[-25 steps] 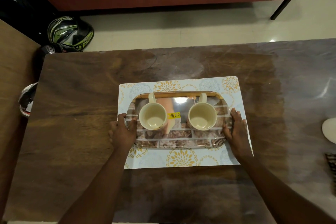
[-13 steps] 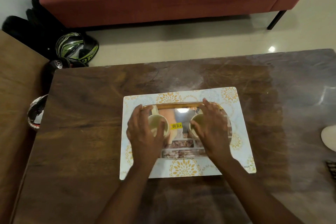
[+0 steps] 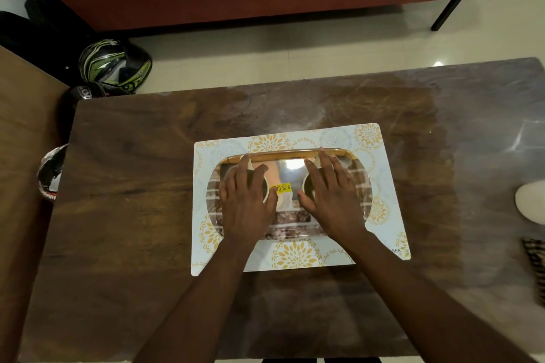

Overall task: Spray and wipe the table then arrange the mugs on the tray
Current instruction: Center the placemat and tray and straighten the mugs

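Head view, the only one given: two cream mugs are seen standing side by side on the patterned tray [image 3: 358,183], which lies on a floral placemat [image 3: 383,156] in the middle of the wooden table [image 3: 132,200]. The left hand [image 3: 246,200] is laid over the left mug [image 3: 267,190], and the right hand [image 3: 330,197] over the right mug [image 3: 306,187]; only a sliver of each rim is shown beside the yellow price sticker [image 3: 281,188]. Both hands are spread palm down with the fingers nearly straight, reaching toward the tray's far edge. Whether the palms are actually pressed on the rims or held just above them cannot be told, and no curl around either handle is shown.

The step in hand is judged to be the final squaring of the mugs. It would be done well if each mug were turned or nudged gently from above, so that both are kept upright, evenly spaced and clear of the tray's rim, and the tray is not shifted on the placemat. Pressure on one side of a rim should be avoided, since a mug could be tipped.
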`<state>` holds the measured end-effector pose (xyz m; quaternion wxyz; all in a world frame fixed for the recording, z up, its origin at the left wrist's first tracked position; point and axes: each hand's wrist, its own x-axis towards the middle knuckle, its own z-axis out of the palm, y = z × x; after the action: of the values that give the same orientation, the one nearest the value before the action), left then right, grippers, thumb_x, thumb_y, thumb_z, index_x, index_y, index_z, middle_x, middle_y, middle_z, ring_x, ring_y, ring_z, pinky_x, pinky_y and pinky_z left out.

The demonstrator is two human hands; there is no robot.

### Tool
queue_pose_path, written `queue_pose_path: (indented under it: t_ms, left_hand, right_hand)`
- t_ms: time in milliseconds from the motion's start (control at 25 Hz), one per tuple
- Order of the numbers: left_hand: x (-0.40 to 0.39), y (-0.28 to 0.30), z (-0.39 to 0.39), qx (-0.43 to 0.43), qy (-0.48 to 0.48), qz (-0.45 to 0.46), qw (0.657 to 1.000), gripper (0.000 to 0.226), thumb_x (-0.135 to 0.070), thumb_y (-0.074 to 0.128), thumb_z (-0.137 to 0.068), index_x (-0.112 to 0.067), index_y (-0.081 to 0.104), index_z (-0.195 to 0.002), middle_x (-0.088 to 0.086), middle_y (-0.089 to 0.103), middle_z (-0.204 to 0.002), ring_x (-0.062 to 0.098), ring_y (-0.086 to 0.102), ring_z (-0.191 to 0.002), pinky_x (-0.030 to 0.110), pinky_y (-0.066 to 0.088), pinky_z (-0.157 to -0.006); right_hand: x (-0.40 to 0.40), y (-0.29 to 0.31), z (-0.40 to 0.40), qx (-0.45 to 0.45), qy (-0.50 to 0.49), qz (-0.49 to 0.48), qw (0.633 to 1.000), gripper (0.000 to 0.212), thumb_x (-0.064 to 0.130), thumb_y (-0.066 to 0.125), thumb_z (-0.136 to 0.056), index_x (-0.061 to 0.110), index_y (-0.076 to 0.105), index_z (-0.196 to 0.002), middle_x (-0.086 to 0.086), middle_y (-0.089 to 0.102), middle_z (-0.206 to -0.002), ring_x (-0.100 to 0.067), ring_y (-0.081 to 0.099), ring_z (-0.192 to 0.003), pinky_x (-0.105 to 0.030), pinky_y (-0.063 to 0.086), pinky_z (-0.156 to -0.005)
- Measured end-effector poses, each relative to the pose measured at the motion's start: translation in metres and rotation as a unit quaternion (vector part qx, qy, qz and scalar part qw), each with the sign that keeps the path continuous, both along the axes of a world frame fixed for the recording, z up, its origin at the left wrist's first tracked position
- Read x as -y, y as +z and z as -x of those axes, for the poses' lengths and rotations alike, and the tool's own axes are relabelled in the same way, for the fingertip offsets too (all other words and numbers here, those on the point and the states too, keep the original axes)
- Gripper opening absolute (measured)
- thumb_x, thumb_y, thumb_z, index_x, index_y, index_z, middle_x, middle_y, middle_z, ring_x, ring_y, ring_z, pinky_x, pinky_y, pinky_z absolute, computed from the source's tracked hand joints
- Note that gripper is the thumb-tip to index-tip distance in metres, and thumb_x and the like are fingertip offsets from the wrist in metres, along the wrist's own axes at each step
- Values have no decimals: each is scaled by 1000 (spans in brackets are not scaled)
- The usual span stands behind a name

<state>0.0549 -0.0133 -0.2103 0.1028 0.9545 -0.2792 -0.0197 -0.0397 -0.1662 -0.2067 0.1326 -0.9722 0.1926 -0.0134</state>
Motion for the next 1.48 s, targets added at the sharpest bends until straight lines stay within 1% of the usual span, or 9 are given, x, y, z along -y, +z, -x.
queue_pose_path:
  t_ms: [320,520,720,920,1080,1160,1280,1400,1480]
  left_hand:
    - [-8,0,-6,0,-57,25,998,44,-34,66,-83,-18,63,-124,14,47,-148,39,45,-133,53,37,-104]
    - [8,31,9,31,-43,60,997,49,-36,67,-86,-17,57,-131,15,43,-151,37,40,-138,57,24,-111]
    - [115,81,64,0,-174,250,952,38,-22,65,-87,-8,62,-122,16,54,-137,31,48,-129,41,35,-110]
    - [266,68,154,-143,-270,258,916,46,-15,67,-84,-1,57,-126,19,56,-129,33,52,-123,45,43,-102]
    - [335,33,216,-200,-266,245,911,64,-14,73,-80,0,46,-136,19,49,-138,29,47,-129,38,38,-109]
    - [359,23,239,-249,-243,232,908,85,-22,81,-75,-7,35,-145,14,42,-147,24,41,-135,32,34,-111]
    - [403,18,273,-313,-158,218,911,112,-40,88,-66,-15,21,-152,6,36,-154,18,39,-137,25,31,-109]
    - [426,9,284,-303,-118,230,917,106,-34,84,-74,-16,15,-153,-7,46,-143,20,47,-130,19,32,-103]
    - [433,2,292,-301,-115,256,911,91,-23,78,-78,-18,21,-149,-15,57,-122,19,59,-119,19,39,-99]
  right_hand:
    - [3,2,-1,-7,42,31,999,61,48,48,-91,8,45,-137,-19,33,-150,-37,32,-137,-54,35,-106]
    - [3,26,11,17,31,27,999,73,62,18,-94,14,27,-148,-8,19,-156,-26,15,-144,-53,20,-115]
    - [46,42,93,143,-125,-60,980,60,47,39,-94,9,41,-141,-8,37,-149,-23,28,-140,-42,21,-115]
    - [136,25,184,162,-234,-49,957,55,12,61,-84,-3,42,-134,-25,49,-135,-38,46,-127,-49,31,-106]
    - [196,2,250,118,-240,-17,964,47,18,52,-86,-8,51,-125,-28,58,-123,-39,57,-114,-49,43,-98]
    - [217,-10,284,99,-240,2,966,48,18,65,-79,-3,57,-121,-23,62,-119,-36,60,-109,-50,47,-93]
    - [244,-31,335,8,-235,-3,972,59,40,72,-77,15,54,-128,-12,54,-134,-32,48,-127,-62,31,-103]
    - [248,-60,364,-82,-216,-23,973,68,61,53,-82,33,34,-142,-6,27,-155,-33,19,-143,-75,3,-102]
    - [250,-73,376,-88,-193,-17,977,68,63,45,-85,31,33,-143,-7,29,-154,-34,21,-142,-73,13,-105]
